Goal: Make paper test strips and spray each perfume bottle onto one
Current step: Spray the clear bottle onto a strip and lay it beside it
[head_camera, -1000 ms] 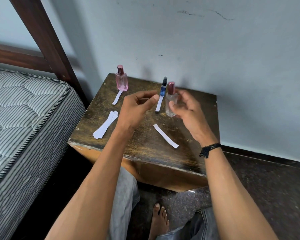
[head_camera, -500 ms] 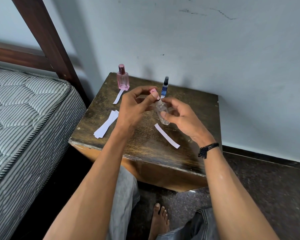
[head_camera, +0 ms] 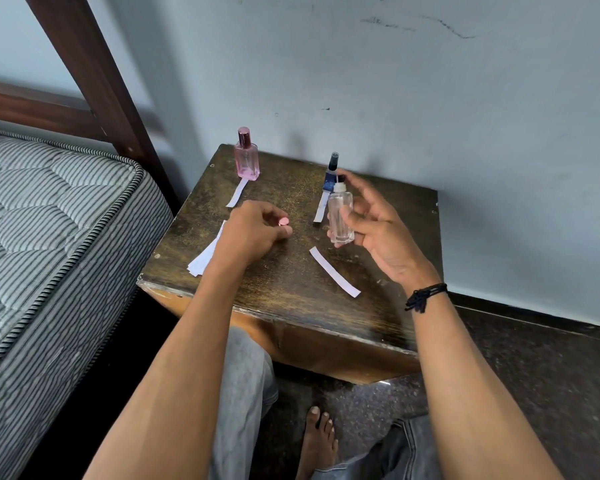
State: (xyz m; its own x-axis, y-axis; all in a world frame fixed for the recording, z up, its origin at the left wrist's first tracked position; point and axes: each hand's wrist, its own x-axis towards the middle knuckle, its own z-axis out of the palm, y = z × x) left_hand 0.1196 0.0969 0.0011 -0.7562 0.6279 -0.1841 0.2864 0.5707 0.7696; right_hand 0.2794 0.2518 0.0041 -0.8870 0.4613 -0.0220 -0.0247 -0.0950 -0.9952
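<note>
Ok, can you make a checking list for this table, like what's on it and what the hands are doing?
Surface: worn dark wooden table top, set against the wall.
Job's things: pink bottle, capped, first strip in front of it; blue spray bottle, second strip in front of it; clear bottle, uncapped; loose strip; spare strips in a pile.
Clutter: nothing seen.
Grippers: left hand pinches the pink cap; right hand holds the clear bottle, forefinger by the nozzle.
Cables: nothing seen.
Surroundings: striped mattress, bed frame, grey wall, dark floor, a bare foot.
</note>
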